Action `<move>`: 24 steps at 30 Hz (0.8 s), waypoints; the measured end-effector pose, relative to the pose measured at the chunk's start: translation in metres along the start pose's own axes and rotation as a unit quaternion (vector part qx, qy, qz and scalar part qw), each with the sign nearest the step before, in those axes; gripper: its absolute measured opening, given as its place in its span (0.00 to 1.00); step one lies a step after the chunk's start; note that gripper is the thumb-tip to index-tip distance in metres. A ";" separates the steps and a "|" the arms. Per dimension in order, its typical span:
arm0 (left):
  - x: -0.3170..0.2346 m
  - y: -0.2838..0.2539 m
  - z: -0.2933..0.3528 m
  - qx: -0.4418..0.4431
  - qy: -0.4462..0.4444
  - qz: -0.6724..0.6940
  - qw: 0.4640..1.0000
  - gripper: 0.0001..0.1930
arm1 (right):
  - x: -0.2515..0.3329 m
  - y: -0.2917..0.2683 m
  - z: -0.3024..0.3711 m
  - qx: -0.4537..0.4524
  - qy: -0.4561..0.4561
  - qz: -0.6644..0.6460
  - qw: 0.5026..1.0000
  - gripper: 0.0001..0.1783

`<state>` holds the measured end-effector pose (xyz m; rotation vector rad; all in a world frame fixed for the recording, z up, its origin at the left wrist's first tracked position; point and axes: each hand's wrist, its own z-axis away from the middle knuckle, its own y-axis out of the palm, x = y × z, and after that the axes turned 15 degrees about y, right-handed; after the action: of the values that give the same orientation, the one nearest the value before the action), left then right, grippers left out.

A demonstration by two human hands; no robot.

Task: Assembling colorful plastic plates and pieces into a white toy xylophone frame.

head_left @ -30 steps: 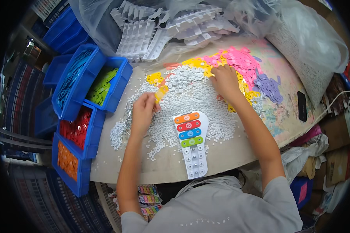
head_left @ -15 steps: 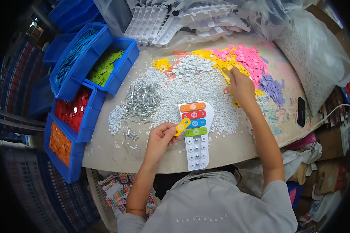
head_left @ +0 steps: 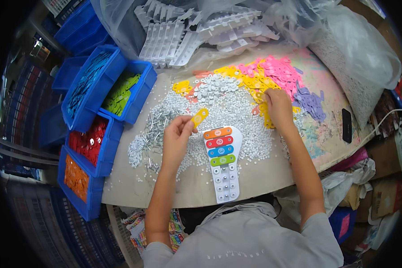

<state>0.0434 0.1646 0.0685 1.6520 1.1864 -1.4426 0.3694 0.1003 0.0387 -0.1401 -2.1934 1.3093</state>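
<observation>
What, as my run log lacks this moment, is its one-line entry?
left hand: holds yellow strip; right hand: at yellow pile, grip unclear; white board: orange, red, blue, green strips on, lower rows uncovered

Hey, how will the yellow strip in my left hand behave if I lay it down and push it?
The yellow strip seems fairly stiff, sticking out straight from your left hand without drooping. It's probably light, being small and thin. Its flat shape suggests sliding rather than rolling, though the scattered white pieces might make it skid unevenly.
</observation>
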 end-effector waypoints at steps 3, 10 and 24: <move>-0.008 0.004 0.032 -0.019 -0.006 0.037 0.999 0.08 | -0.007 0.014 -0.025 -0.009 -0.036 0.073 0.997 0.05; -0.012 0.002 0.099 -0.077 -0.096 0.079 0.989 0.10 | 0.099 0.082 -0.084 0.095 -0.141 -0.067 0.983 0.08; -0.018 -0.012 0.146 -0.158 -0.106 0.099 0.977 0.10 | 0.128 0.156 -0.136 0.164 -0.149 0.009 0.975 0.17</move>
<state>-0.0259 0.0350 0.0589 1.3215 1.0384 -1.2014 0.3044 0.3331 0.0102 0.1768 -2.1760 1.7788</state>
